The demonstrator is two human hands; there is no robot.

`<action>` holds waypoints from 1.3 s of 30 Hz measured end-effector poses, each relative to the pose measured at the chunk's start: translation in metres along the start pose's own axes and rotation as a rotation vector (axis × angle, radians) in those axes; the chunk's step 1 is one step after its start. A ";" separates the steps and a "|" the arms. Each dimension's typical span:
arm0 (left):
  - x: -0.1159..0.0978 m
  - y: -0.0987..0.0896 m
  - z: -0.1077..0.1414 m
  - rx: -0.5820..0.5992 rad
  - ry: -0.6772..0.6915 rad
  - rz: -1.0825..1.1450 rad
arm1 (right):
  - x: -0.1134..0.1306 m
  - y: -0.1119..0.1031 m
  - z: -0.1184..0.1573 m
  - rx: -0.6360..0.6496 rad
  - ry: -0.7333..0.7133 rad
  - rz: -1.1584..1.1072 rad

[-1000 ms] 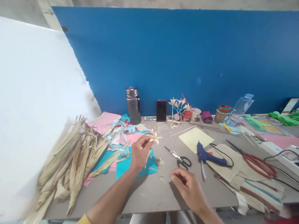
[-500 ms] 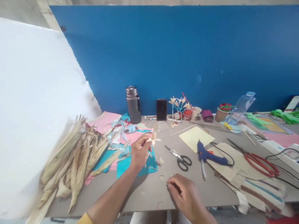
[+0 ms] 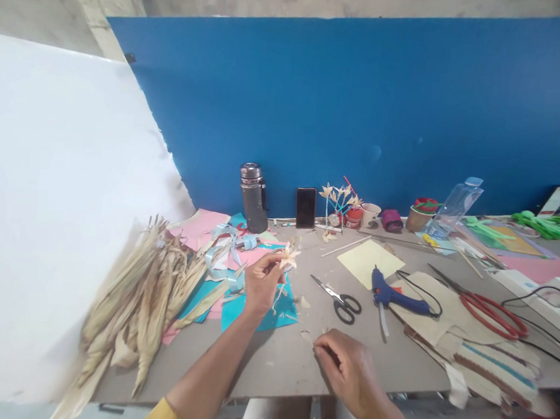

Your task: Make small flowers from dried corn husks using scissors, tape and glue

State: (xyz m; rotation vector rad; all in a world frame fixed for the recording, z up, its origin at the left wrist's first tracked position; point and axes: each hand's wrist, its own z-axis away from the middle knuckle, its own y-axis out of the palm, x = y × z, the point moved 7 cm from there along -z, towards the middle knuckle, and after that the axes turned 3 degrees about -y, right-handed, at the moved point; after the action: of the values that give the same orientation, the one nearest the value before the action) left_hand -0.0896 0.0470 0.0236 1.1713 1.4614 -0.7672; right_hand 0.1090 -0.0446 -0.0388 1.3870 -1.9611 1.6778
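A small pale husk flower (image 3: 289,257) is pinched between the thumb and fingers of my left hand (image 3: 262,284), above a turquoise paper sheet (image 3: 259,312). My right hand (image 3: 343,368) rests low over the table's front part, its fingers curled together; whatever they hold, if anything, is too small to name. Husk scraps (image 3: 306,335) lie beside its fingertips. Black-handled scissors (image 3: 345,305) lie between the hands, further back. To their right is a blue glue gun (image 3: 398,297). Finished-looking husk flowers on stems (image 3: 340,197) stand at the back.
Dried corn husks (image 3: 145,309) are heaped at the left. A grey flask (image 3: 253,198), a phone (image 3: 305,208), a paper cup (image 3: 370,215) and a tilted plastic bottle (image 3: 453,207) line the back. Red-handled shears (image 3: 492,314) and a white power strip (image 3: 535,304) lie at the right.
The flower in my left hand has turned, so its spread petals now face more toward the camera. The view has shifted slightly; my right hand has hardly moved.
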 end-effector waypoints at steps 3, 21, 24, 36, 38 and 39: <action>0.001 0.002 0.000 0.010 -0.017 0.054 | -0.001 0.001 0.001 0.008 0.002 0.012; 0.005 0.005 0.001 0.056 -0.131 0.038 | 0.001 -0.002 0.000 0.010 0.005 0.018; 0.003 0.005 0.001 0.065 -0.120 0.054 | 0.003 -0.003 0.000 0.009 -0.003 0.019; 0.012 0.000 -0.003 0.075 -0.097 0.022 | 0.003 -0.003 -0.002 0.001 0.000 0.022; 0.013 0.001 -0.004 0.076 -0.104 0.038 | 0.003 -0.003 -0.002 0.004 0.002 0.022; 0.012 0.002 -0.003 0.077 -0.107 0.049 | 0.002 -0.003 -0.001 0.006 0.004 0.022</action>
State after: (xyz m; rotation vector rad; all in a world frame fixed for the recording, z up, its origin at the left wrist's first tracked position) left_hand -0.0887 0.0538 0.0126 1.2014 1.3206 -0.8461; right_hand 0.1094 -0.0443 -0.0346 1.3678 -1.9775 1.6961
